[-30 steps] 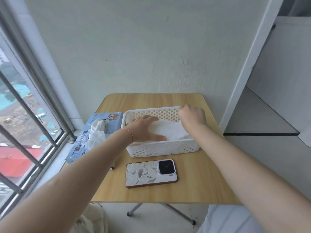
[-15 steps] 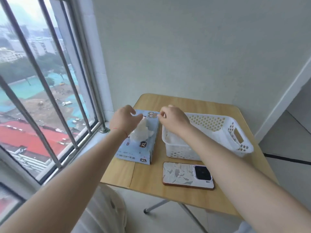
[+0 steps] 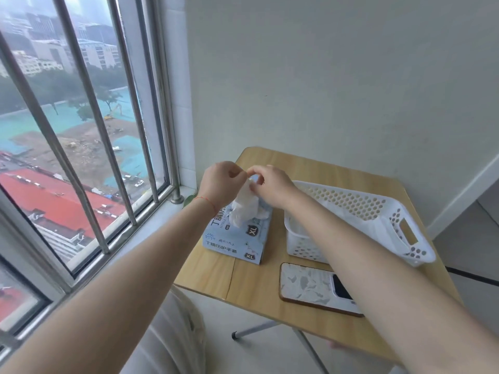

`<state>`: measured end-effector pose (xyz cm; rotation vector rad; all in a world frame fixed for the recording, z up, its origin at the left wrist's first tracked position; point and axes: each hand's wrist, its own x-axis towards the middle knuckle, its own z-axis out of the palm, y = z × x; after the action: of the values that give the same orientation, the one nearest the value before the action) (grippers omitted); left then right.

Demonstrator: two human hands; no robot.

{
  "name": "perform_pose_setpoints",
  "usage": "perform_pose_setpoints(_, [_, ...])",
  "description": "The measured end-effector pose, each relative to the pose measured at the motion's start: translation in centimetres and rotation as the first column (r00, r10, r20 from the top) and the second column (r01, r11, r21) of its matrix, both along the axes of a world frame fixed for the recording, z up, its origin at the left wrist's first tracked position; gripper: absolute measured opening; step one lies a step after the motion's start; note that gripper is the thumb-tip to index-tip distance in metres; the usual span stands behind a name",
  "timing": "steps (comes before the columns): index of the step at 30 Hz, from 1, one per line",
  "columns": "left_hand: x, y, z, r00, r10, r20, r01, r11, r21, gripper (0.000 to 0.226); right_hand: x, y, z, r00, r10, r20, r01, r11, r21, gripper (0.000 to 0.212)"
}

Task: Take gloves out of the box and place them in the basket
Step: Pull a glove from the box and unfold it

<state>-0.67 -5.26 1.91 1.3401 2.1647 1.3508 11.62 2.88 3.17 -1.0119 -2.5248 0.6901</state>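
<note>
I am seeing the light wooden desk [image 3: 251, 279] carrying the white perforated plastic basket [image 3: 378, 211] beside my right hand [image 3: 272, 186]. The pale blue cardboard glove box [image 3: 237, 238] is sitting below both hands. My left hand [image 3: 221, 184] and right are both pinching the thin white glove [image 3: 243, 209], which is looking limp, light and easily torn, best taken by its bunched top.

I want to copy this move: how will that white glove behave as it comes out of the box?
Probably floppy: the glove hangs crumpled below both pinching hands. Likely very light, since fingertips alone lift it. It may drag out the next glove from the box.
</note>
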Motion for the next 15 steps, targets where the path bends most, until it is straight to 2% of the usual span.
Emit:
perform_pose_setpoints(3, [-0.1, 0.0, -0.3, 0.997, -0.031, 0.071, 0.028, 0.999, 0.046, 0.012, -0.3, -0.1, 0.1, 0.994, -0.064, -0.09, 0.066, 0.998, 0.023, 0.001])
perform_pose_setpoints(7, [-1.2, -0.2, -1.3, 0.971, -0.052, 0.232, 0.052, 0.999, 0.005, 0.015, 0.3, 0.7, 0.4, 0.972, -0.164, -0.168, 0.173, 0.984, 0.039, 0.013])
perform_pose_setpoints(10, [-1.0, -0.5, -2.1, 0.97, -0.067, 0.232, 0.08, 0.996, -0.046, 0.016, 0.8, 0.8, 0.8, 0.986, -0.107, -0.129, 0.109, 0.994, 0.009, 0.012])
perform_pose_setpoints(12, [-0.8, -0.4, -2.1, 0.973, -0.026, 0.23, 0.029, 1.0, -0.011, 0.014, 1.0, 0.1, 1.1, 0.996, -0.027, -0.087, 0.021, 0.997, -0.072, 0.02])
perform_pose_setpoints(15, [-0.7, -0.4, -1.6, 0.952, 0.024, 0.305, -0.046, 0.997, 0.065, 0.015, 1.2, -0.7, 1.2, 0.999, 0.036, 0.026, -0.032, 0.988, -0.152, 0.029])
